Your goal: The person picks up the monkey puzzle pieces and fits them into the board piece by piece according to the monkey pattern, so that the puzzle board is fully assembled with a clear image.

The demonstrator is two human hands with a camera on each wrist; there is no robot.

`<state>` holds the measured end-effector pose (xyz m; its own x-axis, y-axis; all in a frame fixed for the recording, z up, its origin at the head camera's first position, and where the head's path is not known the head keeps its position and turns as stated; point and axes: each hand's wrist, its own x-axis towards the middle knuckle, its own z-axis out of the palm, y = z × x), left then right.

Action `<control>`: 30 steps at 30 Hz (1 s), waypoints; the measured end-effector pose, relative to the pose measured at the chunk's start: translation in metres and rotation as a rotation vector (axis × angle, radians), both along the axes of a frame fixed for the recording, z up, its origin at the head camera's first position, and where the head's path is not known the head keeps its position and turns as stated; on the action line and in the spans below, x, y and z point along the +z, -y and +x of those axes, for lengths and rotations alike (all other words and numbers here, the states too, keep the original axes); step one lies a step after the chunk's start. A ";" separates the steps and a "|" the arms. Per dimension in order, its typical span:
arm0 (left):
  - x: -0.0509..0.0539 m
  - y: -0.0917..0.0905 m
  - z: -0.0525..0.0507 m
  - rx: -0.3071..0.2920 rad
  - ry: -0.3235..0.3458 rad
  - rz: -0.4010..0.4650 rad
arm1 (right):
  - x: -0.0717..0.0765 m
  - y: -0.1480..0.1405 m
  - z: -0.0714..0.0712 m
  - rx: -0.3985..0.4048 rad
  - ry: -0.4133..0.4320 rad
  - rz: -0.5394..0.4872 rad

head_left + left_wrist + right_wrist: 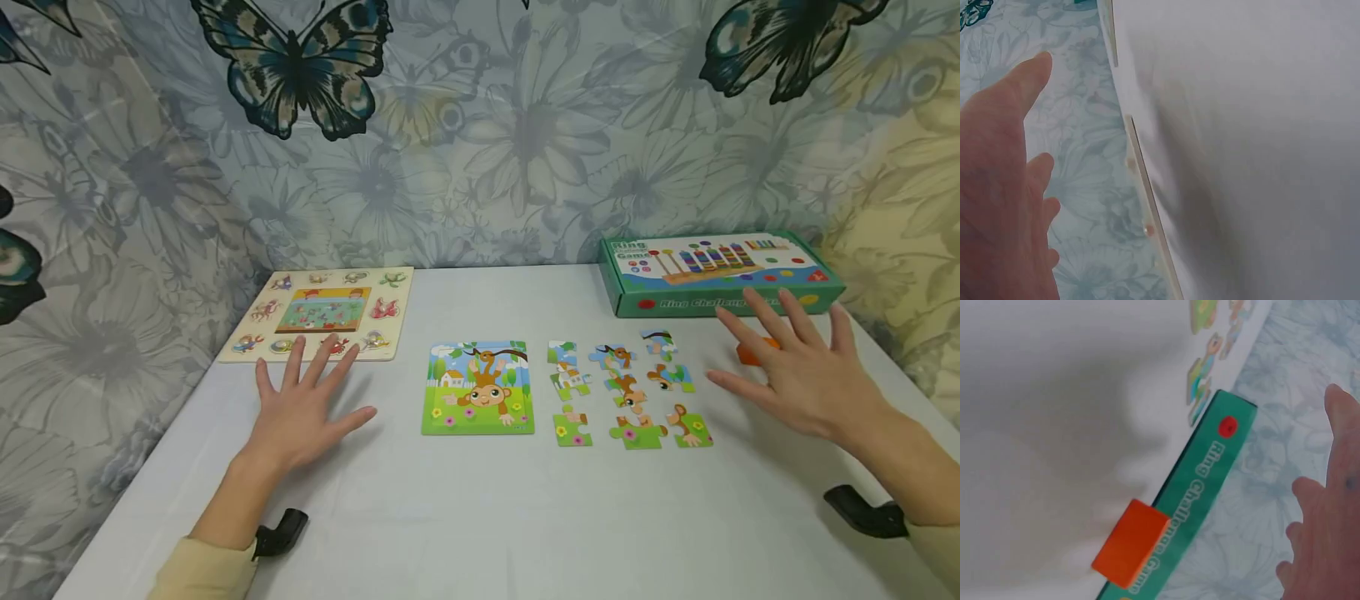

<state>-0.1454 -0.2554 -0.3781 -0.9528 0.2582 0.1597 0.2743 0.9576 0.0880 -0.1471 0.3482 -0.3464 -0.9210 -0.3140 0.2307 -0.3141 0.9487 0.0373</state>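
A: State the grip of your left hand [303,417]; what lies near?
B: You hold nothing; your fingers are spread above the white table [420,517]; the animal board [322,310] lies at its 12 o'clock, the monkey board [480,387] at 3.
A: Your right hand [817,379]?
B: Likewise spread, holding nothing; the orange block [1130,544] sits at its 10 o'clock, beside the green box [712,271]; loose puzzle pieces [628,390] lie at 9.
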 end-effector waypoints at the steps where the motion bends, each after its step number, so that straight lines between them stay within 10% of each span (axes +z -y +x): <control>1: 0.000 -0.002 -0.001 0.000 0.001 0.004 | 0.001 0.001 -0.001 0.008 -0.001 -0.006; 12: 0.000 -0.048 -0.020 -0.062 0.042 0.088 | 0.004 0.041 -0.024 0.061 0.041 -0.061; 30: -0.027 -0.071 -0.055 -0.402 0.140 0.310 | -0.004 0.117 -0.082 0.304 0.253 -0.254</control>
<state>-0.2003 -0.1847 -0.4051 -0.8057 0.5691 0.1646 0.5803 0.7023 0.4123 -0.2295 0.2307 -0.3507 -0.8332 -0.5407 0.1154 -0.5484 0.7814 -0.2979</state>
